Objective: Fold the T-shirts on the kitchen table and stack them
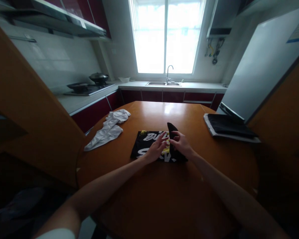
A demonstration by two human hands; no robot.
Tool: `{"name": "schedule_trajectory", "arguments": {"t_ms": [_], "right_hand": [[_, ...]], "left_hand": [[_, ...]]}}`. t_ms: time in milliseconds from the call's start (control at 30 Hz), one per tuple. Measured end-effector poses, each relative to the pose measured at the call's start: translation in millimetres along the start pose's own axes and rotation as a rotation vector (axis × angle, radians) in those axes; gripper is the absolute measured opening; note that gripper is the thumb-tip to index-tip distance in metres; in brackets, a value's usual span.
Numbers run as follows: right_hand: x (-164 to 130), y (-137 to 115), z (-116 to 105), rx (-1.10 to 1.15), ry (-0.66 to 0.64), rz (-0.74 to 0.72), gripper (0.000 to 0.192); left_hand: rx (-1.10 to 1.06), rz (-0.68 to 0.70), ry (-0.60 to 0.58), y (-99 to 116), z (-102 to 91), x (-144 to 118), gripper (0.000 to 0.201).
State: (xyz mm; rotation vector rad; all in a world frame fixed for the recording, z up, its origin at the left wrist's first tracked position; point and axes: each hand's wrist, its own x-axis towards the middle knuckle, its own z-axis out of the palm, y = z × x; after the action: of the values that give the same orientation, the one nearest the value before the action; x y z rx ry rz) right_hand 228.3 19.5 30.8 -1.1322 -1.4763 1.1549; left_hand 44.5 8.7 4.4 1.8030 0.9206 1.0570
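Note:
A black T-shirt [140,144] with white lettering and yellow patches lies folded into a flat rectangle on the wooden table. My right hand [181,142] pinches its right-hand part, and a black flap of the cloth stands raised there. Over the printed middle, my left hand [155,151] lies with its fingers stretched out and apart, just left of the raised flap. Whether the left fingertips press on the print or hover slightly above it is hard to tell.
A crumpled white cloth [109,127] lies on the table's left side. Folded black and white garments [229,126] are stacked at the right edge. Behind the round table [149,111] run a counter with a sink [156,83] and a stove with pans [99,78]. A fridge [261,63] stands right.

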Motion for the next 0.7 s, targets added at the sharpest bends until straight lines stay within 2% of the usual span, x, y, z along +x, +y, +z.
{"name": "schedule_trajectory", "arguments": {"t_ms": [100, 167, 233, 300, 400, 533, 600, 700], "right_hand": [[-0.1, 11.1, 17.3, -0.02, -0.102, -0.015, 0.054], [0.7, 14.2, 21.3, 0.017, -0.144, 0.032, 0.048], [2.1, 13.2, 18.2, 0.073, -0.112, 0.086, 0.047], [3.7, 9.1, 8.7, 0.084, -0.027, 0.076, 0.045], [4.3, 1.9, -11.0, -0.023, 0.108, -0.035, 0.032], [-1.0, -2.7, -26.4, -0.208, 0.195, -0.165, 0.022], [-6.1, -2.5, -24.5, -0.265, 0.184, -0.251, 0.021], [-15.6, 0.0, -12.9, -0.326, 0.12, -0.444, 0.02]], "left_hand": [[-0.028, -0.038, 0.02, -9.2, -2.3, 5.2, 0.06], [0.017, -0.028, 0.029, -11.2, -4.5, 7.1, 0.054], [0.059, -0.057, 0.02, -10.6, -6.6, 7.3, 0.055], [0.095, -0.133, -0.006, -8.4, -7.7, 6.4, 0.063], [0.117, -0.163, 0.001, -2.0, -7.6, 5.7, 0.07], [0.09, -0.122, 0.105, 13.5, -14.7, 9.1, 0.065], [0.052, -0.168, 0.125, 22.6, -27.1, 11.6, 0.067], [-0.033, -0.211, 0.123, 33.3, -57.5, 13.3, 0.071]]}}
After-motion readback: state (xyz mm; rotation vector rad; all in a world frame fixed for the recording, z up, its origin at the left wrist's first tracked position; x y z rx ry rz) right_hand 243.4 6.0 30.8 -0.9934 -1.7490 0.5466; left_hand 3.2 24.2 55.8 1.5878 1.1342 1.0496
